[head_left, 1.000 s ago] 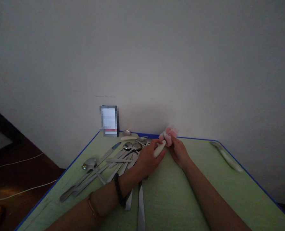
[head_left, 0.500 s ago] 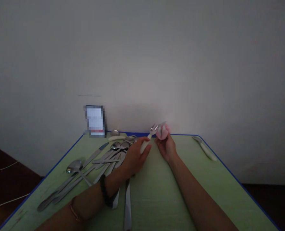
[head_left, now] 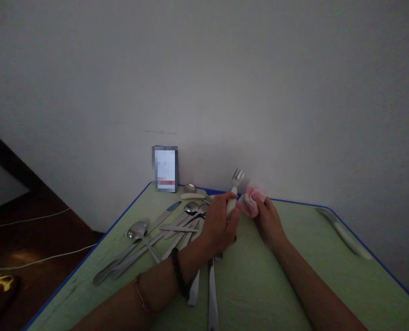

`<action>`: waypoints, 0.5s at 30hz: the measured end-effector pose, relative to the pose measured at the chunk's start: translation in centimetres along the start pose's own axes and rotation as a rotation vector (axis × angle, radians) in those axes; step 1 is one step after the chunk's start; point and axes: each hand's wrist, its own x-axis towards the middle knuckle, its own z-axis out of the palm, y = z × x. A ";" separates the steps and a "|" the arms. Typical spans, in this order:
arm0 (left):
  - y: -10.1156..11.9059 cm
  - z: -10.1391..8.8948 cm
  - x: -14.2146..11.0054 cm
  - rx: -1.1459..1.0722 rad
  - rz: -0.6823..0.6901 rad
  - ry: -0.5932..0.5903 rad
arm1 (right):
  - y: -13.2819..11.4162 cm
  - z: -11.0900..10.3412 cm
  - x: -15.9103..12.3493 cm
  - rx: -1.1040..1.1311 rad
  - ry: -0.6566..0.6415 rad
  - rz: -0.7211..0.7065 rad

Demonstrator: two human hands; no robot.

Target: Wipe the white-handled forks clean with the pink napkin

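My left hand [head_left: 221, 223] grips a fork [head_left: 238, 178] by its pale handle, tines pointing up. Close by on the right, my right hand [head_left: 269, 223] is closed on a crumpled pink and white cloth [head_left: 251, 201]. The cloth sits just beside the fork, and its tines are bare. Beneath and to the left of my left hand lies a loose pile of metal cutlery, with a large spoon [head_left: 137, 231], a smaller spoon [head_left: 191, 208] and a table knife [head_left: 166, 216] among it. My left forearm covers part of the pile.
A lit phone [head_left: 165, 169], its screen blurred out, leans against the wall [head_left: 259, 92] at the back left. At the right edge of the green table [head_left: 259, 294] lies a pale-handled piece of cutlery [head_left: 349, 239]. White cables [head_left: 45, 263] run across the dark floor.
The pink cloth has come off the fork's tines and moved to the right and down with my right hand. The fork now stands more upright. The whole view has shifted leftward.
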 end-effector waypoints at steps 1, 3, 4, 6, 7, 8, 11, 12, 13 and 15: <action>-0.1 0.0 0.1 0.008 0.013 -0.002 | -0.3 0.2 -0.1 -0.014 0.021 -0.007; -0.1 0.0 0.2 0.025 0.047 -0.005 | -0.9 0.5 -0.4 -0.127 -0.004 -0.030; -0.1 0.1 0.3 0.031 0.063 -0.005 | -1.2 0.6 -0.5 -0.187 -0.034 -0.036; -0.1 0.2 0.4 0.042 0.083 -0.002 | -1.7 0.8 -0.6 -0.256 -0.093 -0.047; -0.1 0.2 0.4 0.047 0.088 0.001 | -1.8 0.9 -0.6 -0.281 -0.117 -0.053; -0.1 0.3 0.4 0.052 0.094 0.004 | -1.8 0.8 -0.6 -0.298 -0.137 -0.057; -0.1 0.5 0.4 0.070 0.113 0.011 | -1.4 0.5 -0.6 -0.292 -0.136 -0.082; -0.1 0.6 0.4 0.081 0.122 0.009 | -1.1 0.3 -0.5 -0.265 -0.085 -0.122; 0.0 0.7 0.4 0.090 0.132 0.008 | -0.9 0.1 -0.5 -0.243 -0.026 -0.158; 0.1 0.8 0.4 0.099 0.153 -0.022 | -0.6 -0.3 -0.5 -0.243 0.077 -0.188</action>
